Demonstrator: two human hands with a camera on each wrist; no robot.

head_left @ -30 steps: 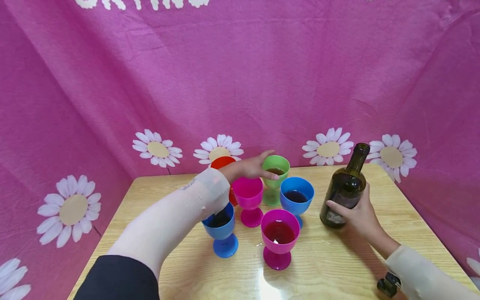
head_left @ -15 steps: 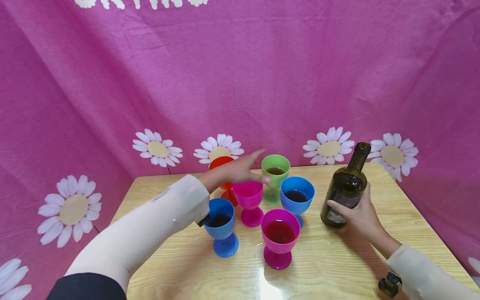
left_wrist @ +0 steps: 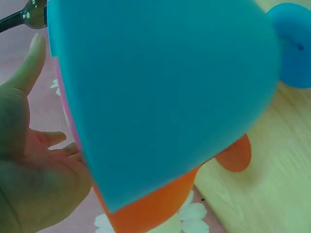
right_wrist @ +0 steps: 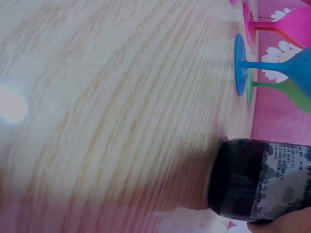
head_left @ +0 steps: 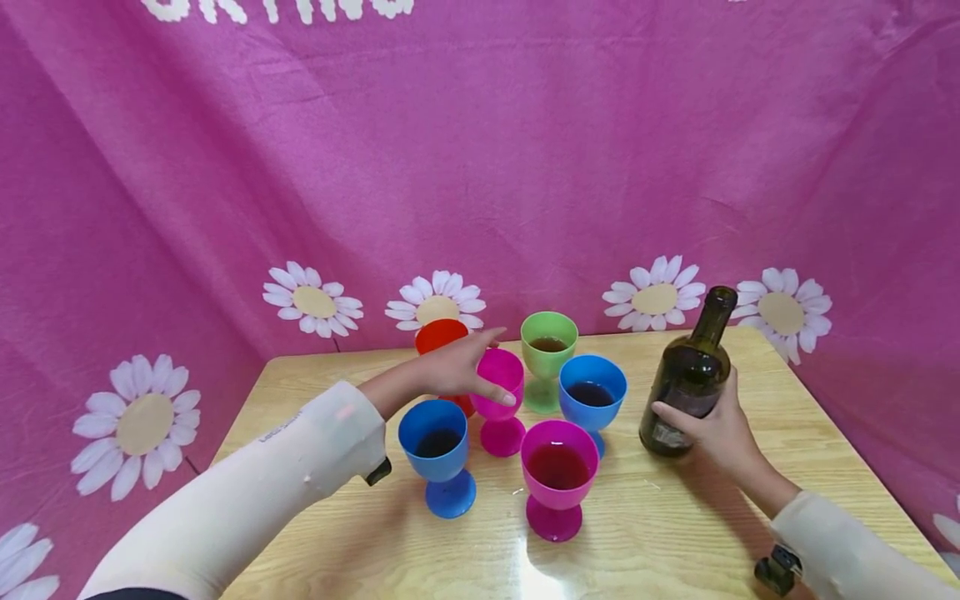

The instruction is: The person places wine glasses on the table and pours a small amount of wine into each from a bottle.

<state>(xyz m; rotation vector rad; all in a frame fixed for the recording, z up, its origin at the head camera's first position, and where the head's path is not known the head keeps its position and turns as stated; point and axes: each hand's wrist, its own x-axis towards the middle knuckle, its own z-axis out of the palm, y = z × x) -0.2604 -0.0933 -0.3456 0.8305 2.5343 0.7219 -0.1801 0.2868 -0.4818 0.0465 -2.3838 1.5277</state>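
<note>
Green bottle (head_left: 692,372) in curled right grip (head_left: 712,429)

Cream sleeves (head_left: 247,483) — dark lettering (head_left: 281,426) on one — black wrist devices (head_left: 778,570)

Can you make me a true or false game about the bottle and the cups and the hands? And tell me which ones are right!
1. The right hand holds the bottle. True.
2. The left hand holds the bottle too. False: the left hand is by the back pink cup, away from the bottle.
3. The front pink cup has red drink in it. True.
4. The green cup is empty. False: the green cup has brownish drink inside.
5. Three cups are blue. False: just two, the left blue cup and the right blue cup.
6. The pink cloth has white flowers on it. True.
</note>
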